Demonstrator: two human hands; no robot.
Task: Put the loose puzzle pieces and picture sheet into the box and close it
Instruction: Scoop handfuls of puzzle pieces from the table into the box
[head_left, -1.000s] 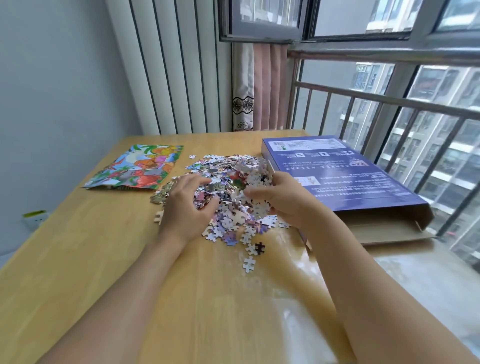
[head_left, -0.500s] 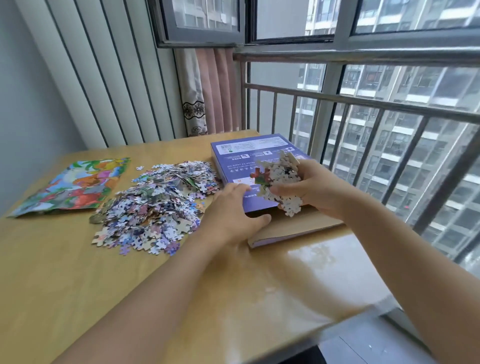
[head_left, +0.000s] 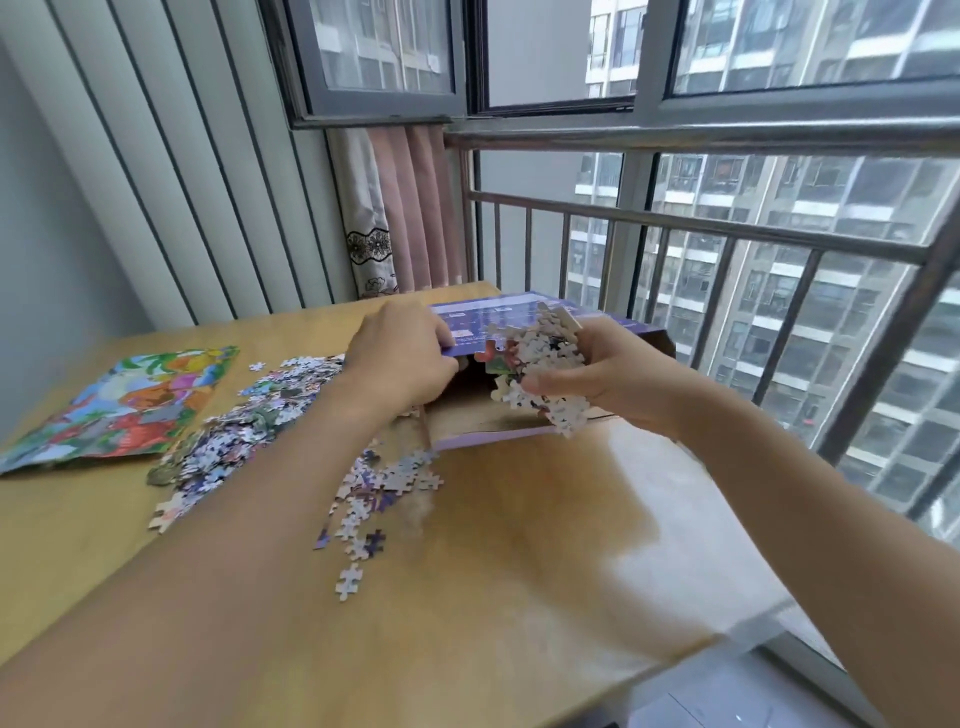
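**Puzzle box, open at its near end**

Your left hand (head_left: 400, 358) grips and lifts the purple box (head_left: 519, 322) flap. Your right hand (head_left: 597, 376) clutches a handful of pieces (head_left: 540, 364) at the mouth; inside, only bare cardboard shows. The loose pile (head_left: 249, 421) and picture sheet (head_left: 124, 405) lie on the table (head_left: 519, 545).

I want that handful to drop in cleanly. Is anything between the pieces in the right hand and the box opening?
Nothing visible blocks it. The left hand holds the box top panel up, and the right hand holds the handful of pieces right at the open mouth.
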